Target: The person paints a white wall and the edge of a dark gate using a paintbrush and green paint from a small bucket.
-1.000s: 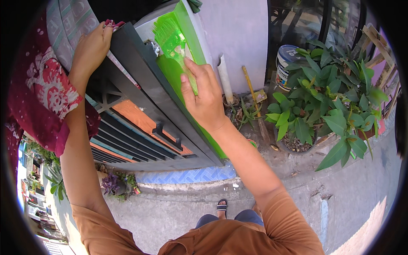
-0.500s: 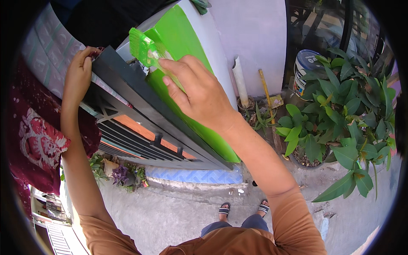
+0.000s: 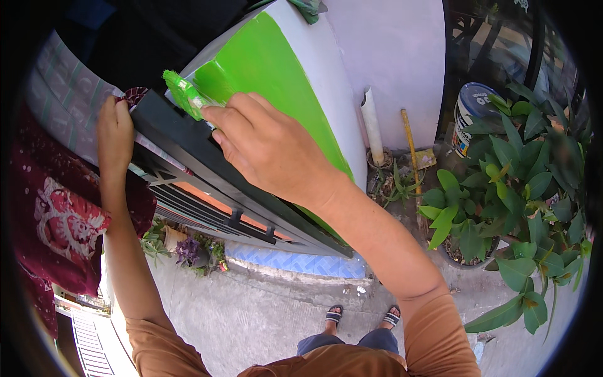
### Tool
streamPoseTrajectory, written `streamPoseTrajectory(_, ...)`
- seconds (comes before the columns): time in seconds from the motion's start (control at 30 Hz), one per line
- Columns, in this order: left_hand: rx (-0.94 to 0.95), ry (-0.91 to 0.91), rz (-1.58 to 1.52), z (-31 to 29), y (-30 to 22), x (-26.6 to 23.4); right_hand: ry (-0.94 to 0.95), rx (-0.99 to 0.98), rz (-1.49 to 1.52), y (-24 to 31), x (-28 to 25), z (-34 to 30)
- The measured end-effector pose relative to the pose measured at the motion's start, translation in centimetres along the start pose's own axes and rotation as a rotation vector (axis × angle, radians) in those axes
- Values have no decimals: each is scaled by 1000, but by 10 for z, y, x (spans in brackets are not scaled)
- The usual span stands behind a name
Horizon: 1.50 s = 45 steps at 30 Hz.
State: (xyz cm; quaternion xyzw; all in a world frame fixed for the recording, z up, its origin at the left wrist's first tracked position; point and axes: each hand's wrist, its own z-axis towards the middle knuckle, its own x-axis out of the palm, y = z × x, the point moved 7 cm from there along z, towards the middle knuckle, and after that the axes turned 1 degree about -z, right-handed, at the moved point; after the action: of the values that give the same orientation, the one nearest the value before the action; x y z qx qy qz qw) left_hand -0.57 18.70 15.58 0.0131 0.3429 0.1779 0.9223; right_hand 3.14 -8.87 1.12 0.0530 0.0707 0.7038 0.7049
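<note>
1. The right hand is clamped around a green-coated paintbrush, bristles against the half-green white pillar.
2. The left hand is closed over the dark metal gate's top rail.

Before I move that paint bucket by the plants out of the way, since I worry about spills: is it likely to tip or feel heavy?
The paint bucket looks squat and cylindrical, so it probably stands steadily when nudged. Leaves of the potted plant hide its lower part, so how it sits is unclear. Its fill level isn't visible; it could be heavy, so lift cautiously.
</note>
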Motion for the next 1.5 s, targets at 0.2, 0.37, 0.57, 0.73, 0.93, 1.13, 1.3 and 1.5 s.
streamPoseTrajectory(0.2,171,-166,-57,-6,-17,-8,76,46,51,-8,18,7)
streamPoseTrajectory(0.37,209,-165,-52,-5,-17,-6,122,21,25,-13,30,17)
streamPoseTrajectory(0.57,176,-168,-73,-10,-12,-5,166,63,-93,1,4,10)
streamPoseTrajectory(0.73,-36,67,-29,-4,3,2,115,37,-90,5,-4,13)
streamPoseTrajectory(0.93,206,-180,-100,-8,-17,-4,165,35,-42,0,38,24)
streamPoseTrajectory(1.13,203,-165,-118,-11,-15,-5,153,115,-134,10,8,9)
streamPoseTrajectory(1.3,117,-124,-170,-7,-15,-2,64,92,-196,20,-39,-2)
streamPoseTrajectory(1.5,164,-89,-89,-9,-5,1,105,38,-124,40,-3,4)
